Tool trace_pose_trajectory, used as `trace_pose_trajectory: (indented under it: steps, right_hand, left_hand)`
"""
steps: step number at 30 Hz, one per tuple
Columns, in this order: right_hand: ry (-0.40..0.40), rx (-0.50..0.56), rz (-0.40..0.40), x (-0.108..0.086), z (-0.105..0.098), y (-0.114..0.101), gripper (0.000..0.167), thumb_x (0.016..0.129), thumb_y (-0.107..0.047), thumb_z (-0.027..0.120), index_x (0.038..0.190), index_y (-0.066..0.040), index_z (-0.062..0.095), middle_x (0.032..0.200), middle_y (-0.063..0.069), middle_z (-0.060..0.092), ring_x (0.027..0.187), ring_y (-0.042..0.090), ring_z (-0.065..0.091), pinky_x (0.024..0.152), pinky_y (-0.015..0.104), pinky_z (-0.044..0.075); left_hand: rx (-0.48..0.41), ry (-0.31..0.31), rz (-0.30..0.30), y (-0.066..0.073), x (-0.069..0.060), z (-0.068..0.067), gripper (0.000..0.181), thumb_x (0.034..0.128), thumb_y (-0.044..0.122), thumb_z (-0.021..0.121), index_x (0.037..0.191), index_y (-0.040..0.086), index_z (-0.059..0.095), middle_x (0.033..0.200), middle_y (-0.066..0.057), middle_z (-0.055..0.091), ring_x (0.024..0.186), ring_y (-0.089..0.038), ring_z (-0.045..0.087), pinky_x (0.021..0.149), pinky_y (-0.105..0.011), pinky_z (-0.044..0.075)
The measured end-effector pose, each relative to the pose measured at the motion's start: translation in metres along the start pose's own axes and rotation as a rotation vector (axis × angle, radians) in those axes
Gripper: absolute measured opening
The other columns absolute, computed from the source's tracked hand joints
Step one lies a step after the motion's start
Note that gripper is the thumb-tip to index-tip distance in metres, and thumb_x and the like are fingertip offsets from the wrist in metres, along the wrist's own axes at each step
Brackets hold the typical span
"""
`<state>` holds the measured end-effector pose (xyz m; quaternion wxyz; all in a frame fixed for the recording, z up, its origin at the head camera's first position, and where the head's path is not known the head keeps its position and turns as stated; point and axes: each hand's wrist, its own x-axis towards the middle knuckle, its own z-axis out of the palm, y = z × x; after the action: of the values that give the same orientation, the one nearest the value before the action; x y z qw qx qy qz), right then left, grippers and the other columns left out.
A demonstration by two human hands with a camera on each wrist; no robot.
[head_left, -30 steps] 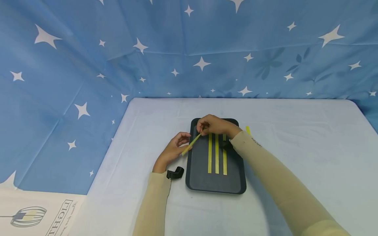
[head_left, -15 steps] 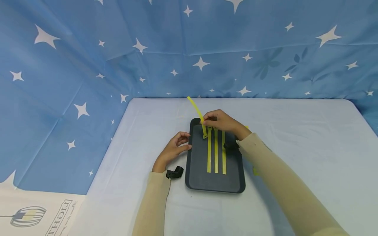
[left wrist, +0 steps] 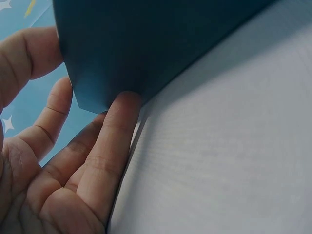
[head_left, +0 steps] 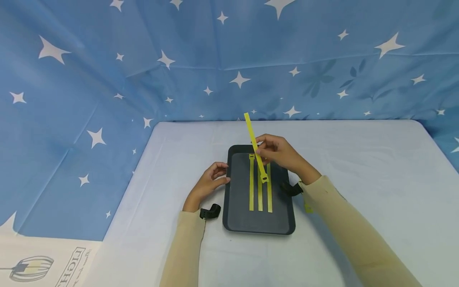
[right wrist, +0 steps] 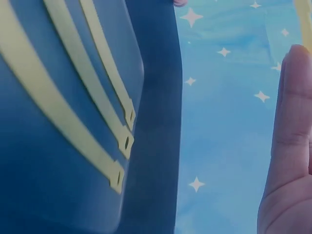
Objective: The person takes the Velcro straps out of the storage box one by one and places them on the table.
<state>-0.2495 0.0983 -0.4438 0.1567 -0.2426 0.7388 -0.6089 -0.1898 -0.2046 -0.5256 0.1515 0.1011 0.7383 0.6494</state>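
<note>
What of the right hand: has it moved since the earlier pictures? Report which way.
Yes, to the right: in the head view, the right hand has shifted rightward against the tray.

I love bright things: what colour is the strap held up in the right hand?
The strap is yellow, shown best in the head view.

On my screen, only a bit of the bright yellow piece (head_left: pixel 308 207) shows behind the long beige sleeve (head_left: pixel 351 229); I can't tell its shape. My right wrist view chops off most of the bare right hand (right wrist: pixel 291 151), and the flat yellow strap (right wrist: pixel 305 24) in it is cut and blurry. Printed grey letters (head_left: pixel 73 264) run off the head view.
</note>
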Motion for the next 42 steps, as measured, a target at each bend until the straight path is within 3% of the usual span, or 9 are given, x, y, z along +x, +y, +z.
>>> trace_pose_trajectory:
  steps: [6, 12, 20, 26, 32, 42]
  right_hand:
    - [0.059, 0.032, 0.011, -0.020, -0.010, 0.003, 0.042, 0.108, -0.001, 0.061, 0.146, 0.011, 0.051, 0.104, 0.008, 0.068, 0.085, 0.016, 0.069, 0.078, 0.040, 0.065]
    - [0.095, 0.046, -0.003, -0.038, -0.021, 0.004, 0.042, 0.109, -0.002, 0.059, 0.147, 0.012, 0.048, 0.104, 0.008, 0.066, 0.082, 0.017, 0.068, 0.077, 0.034, 0.064]
    - [0.136, -0.004, 0.036, -0.060, -0.039, 0.010, 0.042, 0.109, -0.004, 0.060, 0.147, 0.011, 0.049, 0.100, 0.005, 0.066, 0.083, 0.017, 0.067, 0.077, 0.038, 0.065]
    - [0.164, -0.019, 0.078, -0.076, -0.052, 0.010, 0.041, 0.109, -0.004, 0.061, 0.145, 0.010, 0.051, 0.096, 0.001, 0.069, 0.083, 0.016, 0.067, 0.078, 0.037, 0.065]
    - [0.183, -0.048, 0.152, -0.089, -0.063, 0.011, 0.042, 0.108, -0.004, 0.064, 0.144, 0.011, 0.051, 0.098, 0.006, 0.071, 0.085, 0.016, 0.066, 0.078, 0.032, 0.065]
    - [0.205, -0.077, 0.261, -0.111, -0.079, 0.028, 0.044, 0.109, -0.004, 0.063, 0.146, 0.013, 0.047, 0.097, 0.009, 0.070, 0.083, 0.013, 0.067, 0.078, 0.033, 0.065]
  left_hand:
    - [0.005, 0.012, -0.006, 0.002, 0.000, 0.002, 0.049, 0.1014, 0.000, 0.067, 0.146, -0.007, 0.049, 0.158, -0.027, 0.048, 0.148, -0.042, 0.047, 0.108, -0.036, 0.051]
    - [0.006, 0.012, 0.000, 0.005, -0.001, 0.002, 0.049, 0.1012, -0.002, 0.066, 0.146, -0.009, 0.048, 0.157, -0.029, 0.048, 0.148, -0.044, 0.047, 0.108, -0.034, 0.051]
    - [0.025, 0.008, -0.012, 0.004, 0.000, 0.002, 0.049, 0.1013, 0.000, 0.067, 0.145, -0.007, 0.048, 0.157, -0.028, 0.050, 0.148, -0.043, 0.047, 0.107, -0.031, 0.050]
    - [0.017, 0.005, -0.018, 0.004, -0.001, 0.000, 0.048, 0.1016, -0.001, 0.066, 0.145, -0.008, 0.048, 0.157, -0.029, 0.049, 0.149, -0.044, 0.045, 0.106, -0.030, 0.050]
    - [0.020, 0.006, -0.024, 0.004, -0.002, -0.002, 0.048, 0.1021, 0.000, 0.066, 0.146, -0.007, 0.048, 0.158, -0.028, 0.049, 0.150, -0.042, 0.045, 0.108, -0.034, 0.050]
    - [0.013, -0.015, 0.016, 0.002, -0.001, -0.001, 0.049, 0.1009, -0.002, 0.065, 0.145, -0.011, 0.046, 0.154, -0.033, 0.049, 0.147, -0.047, 0.046, 0.103, -0.022, 0.050]
